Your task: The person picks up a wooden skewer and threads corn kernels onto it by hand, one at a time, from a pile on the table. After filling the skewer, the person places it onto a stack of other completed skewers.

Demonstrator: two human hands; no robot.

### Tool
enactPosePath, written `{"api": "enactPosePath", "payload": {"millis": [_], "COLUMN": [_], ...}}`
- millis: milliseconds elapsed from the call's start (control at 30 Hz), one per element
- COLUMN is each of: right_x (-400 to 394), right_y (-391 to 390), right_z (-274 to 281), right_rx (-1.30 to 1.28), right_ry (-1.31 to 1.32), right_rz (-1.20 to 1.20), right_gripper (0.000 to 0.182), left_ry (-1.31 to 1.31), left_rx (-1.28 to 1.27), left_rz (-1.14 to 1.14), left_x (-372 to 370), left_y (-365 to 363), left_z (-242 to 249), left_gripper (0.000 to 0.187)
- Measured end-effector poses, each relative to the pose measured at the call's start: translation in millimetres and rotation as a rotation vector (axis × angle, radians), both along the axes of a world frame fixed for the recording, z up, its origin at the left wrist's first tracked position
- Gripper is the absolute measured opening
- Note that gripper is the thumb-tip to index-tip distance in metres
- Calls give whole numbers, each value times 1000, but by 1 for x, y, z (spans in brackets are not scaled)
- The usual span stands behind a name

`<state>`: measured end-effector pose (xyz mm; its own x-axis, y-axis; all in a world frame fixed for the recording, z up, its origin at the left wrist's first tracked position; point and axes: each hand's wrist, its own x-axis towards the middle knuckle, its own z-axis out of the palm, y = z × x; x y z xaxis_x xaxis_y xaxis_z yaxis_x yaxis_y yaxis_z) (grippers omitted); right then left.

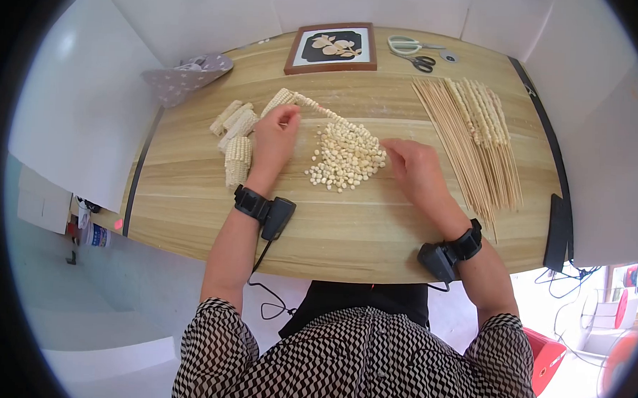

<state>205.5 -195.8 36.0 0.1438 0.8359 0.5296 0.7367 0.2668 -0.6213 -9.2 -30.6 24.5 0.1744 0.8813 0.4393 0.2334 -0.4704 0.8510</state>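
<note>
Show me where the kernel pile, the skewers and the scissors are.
kernel pile (346, 157), head view, middle of the heap.
skewers (457, 137), head view, midway along the bundle.
scissors (413, 50), head view, near the handles.

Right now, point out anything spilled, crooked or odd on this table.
A few loose kernels lie scattered just left of the kernel pile, between left hand and right hand. Cobs and skewers look tidy.
</note>
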Motion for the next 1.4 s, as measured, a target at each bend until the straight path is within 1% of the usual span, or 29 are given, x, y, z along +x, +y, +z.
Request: {"api": "enactPosePath", "payload": {"millis": [67,100,167,267,400,467,500,567,600,667,700,767,800,867,933,1067,1400], "right_x": [1,1,2,1,1,1,1,1,1,0,0,-1,-2,-3,-3,-5,-5], "right_y": [0,0,0,0,-1,-1,0,0,-1,-1,-2,-3,-3,-3,-3,-4,-5], "right_z": [-1,-1,0,1,3,3,2,1,1,3,4,5,5,4,3,4,4], "right_rx": [24,19,14,0,-37,-61,-34,-6,-4,0,-38,-75,-76,-79,-19,-40,-80], "right_ry": [6,3,0,-12,-13,-27,-20,-12,-15,-18,-25,-32,-34,-37,-28,-32,-43], "right_rz": [-4,-10,-16,-18,-22,-26,-14,1,2,5,2,3,18,33,98,100,69], "right_gripper": [15,15,15,15,15,15,15,15,15,15,15,15,15,16,18,18,17], "left_ry": [413,413,525,590,607,567,566,271,271,-129,-130,-392,-392,-565,-604,-662,-637], "left_rx": [154,154,264,278,293,224,224,-106,-106,-146,-146,-319,-318,-367,-393,-437,-429], "left_rz": [-158,-159,-225,-246,-225,-219,-216,-114,-112,-29,-26,-111,-108,-110,-112,-107,-123], "left_x": [0,2,5,7,8,8,8,7,7,5,0,-12,-15,-18,-20,-20,-17], "left_y": [-8,-7,0,2,1,-1,-1,-1,1,10,13,20,22,25,25,24,19], "left_z": [5,1,-11,-11,-8,-6,-7,-9,-9,-10,-10,-9,-9,-9,-6,-4,-3], "left_gripper": [15,15,15,14,14,12,12,15,15,13,13,15,15,16,17,18,18]}}
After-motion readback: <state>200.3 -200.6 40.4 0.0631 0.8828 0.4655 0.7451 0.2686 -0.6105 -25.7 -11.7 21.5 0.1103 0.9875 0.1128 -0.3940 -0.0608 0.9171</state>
